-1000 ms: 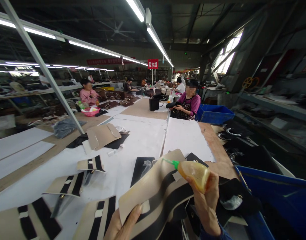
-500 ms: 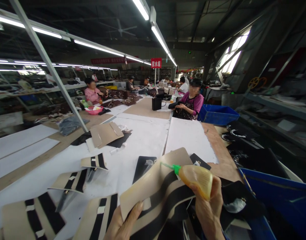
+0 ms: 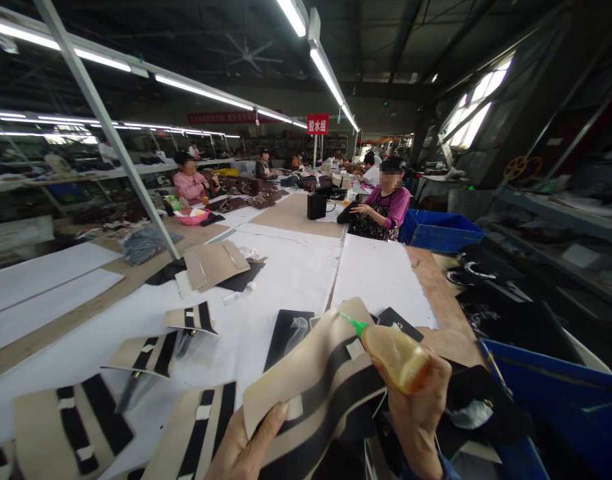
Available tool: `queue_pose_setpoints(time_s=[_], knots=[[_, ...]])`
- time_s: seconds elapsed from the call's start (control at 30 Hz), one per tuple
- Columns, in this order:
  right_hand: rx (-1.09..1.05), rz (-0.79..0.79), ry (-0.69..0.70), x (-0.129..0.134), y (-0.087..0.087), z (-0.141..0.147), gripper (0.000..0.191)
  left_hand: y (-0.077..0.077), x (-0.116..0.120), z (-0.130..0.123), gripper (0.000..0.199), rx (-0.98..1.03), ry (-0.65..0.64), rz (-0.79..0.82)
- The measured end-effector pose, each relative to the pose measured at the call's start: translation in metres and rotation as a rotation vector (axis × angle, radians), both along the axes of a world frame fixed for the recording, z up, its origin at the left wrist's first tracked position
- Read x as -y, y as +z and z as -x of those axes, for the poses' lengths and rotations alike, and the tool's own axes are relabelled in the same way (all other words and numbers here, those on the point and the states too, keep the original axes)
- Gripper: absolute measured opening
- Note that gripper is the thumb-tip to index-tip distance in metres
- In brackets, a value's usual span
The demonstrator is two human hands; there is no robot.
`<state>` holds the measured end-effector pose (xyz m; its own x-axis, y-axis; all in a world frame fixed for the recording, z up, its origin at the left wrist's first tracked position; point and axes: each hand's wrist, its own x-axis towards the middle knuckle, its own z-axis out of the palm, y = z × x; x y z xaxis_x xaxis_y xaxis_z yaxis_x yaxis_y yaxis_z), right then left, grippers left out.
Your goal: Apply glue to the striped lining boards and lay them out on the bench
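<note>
My left hand grips the lower left corner of a beige panel with black stripes, thumb on top. The panel is held up at a slant above the table. In my right hand is a squeeze bottle of amber liquid, fingers wrapped round its body. Its green nozzle points left, and the thin tip is at the panel's upper edge. Whether liquid is coming out I cannot tell. Behind the panel lies a black piece with clear plastic on it.
Several striped panels lie on the white-covered table at left. Beige sheets are stacked farther back. A slanted metal post rises at left. Blue bins stand at right. A co-worker sits across, handling a black item.
The bottle's tip has moved a little right and up along the panel's edge, and the bottle tilts more steeply. My left hand keeps its hold. The view has shifted slightly.
</note>
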<state>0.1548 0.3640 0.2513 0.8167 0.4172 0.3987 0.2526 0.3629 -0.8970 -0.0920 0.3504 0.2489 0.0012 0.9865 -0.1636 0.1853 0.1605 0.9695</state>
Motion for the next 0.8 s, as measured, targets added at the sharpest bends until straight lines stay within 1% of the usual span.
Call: queue_pose_setpoints(time_s=[0.07, 0.1, 0.17, 0.23, 0.27, 0.3, 0.37, 0.4, 0.47, 0.57, 0.7, 0.8], knots=[[-0.071, 0.117, 0.086, 0.005, 0.001, 0.006, 0.051, 0.003, -0.004, -0.002, 0.049, 0.01, -0.043, -0.028], [-0.136, 0.125, 0.158, 0.007, 0.002, 0.008, 0.049, 0.005, -0.006, -0.002, 0.047, 0.008, -0.064, -0.039], [-0.342, 0.03, 0.325, 0.008, 0.008, 0.008, 0.052, 0.01, -0.01, -0.002, 0.041, -0.016, -0.106, -0.091], [-0.649, -0.099, 0.478, 0.009, 0.017, 0.003, 0.065, 0.017, -0.014, -0.002, 0.035, -0.063, -0.203, -0.222], [-0.799, -0.146, 0.531, 0.009, 0.022, 0.0, 0.072, 0.02, -0.016, -0.002, 0.042, -0.093, -0.269, -0.322], [-0.916, -0.17, 0.562, 0.009, 0.028, -0.004, 0.078, 0.023, -0.018, -0.003, 0.057, -0.122, -0.333, -0.44], [-1.074, -0.186, 0.576, 0.01, 0.041, -0.009, 0.087, 0.026, -0.022, -0.006, 0.091, -0.197, -0.423, -0.646], [-1.11, -0.189, 0.564, 0.011, 0.046, -0.01, 0.09, 0.026, -0.023, -0.008, 0.101, -0.239, -0.432, -0.718], [-1.11, -0.197, 0.512, 0.013, 0.054, -0.008, 0.093, 0.024, -0.024, -0.012, 0.107, -0.308, -0.417, -0.81], [-1.004, -0.198, 0.452, 0.015, 0.058, -0.001, 0.087, 0.019, -0.024, -0.015, 0.099, -0.365, -0.387, -0.865], [-0.836, -0.182, 0.436, 0.015, 0.05, 0.005, 0.074, 0.012, -0.024, -0.016, 0.086, -0.384, -0.365, -0.907], [-0.752, -0.156, 0.446, 0.015, 0.041, 0.008, 0.061, 0.01, -0.025, -0.016, 0.086, -0.387, -0.353, -0.928]])
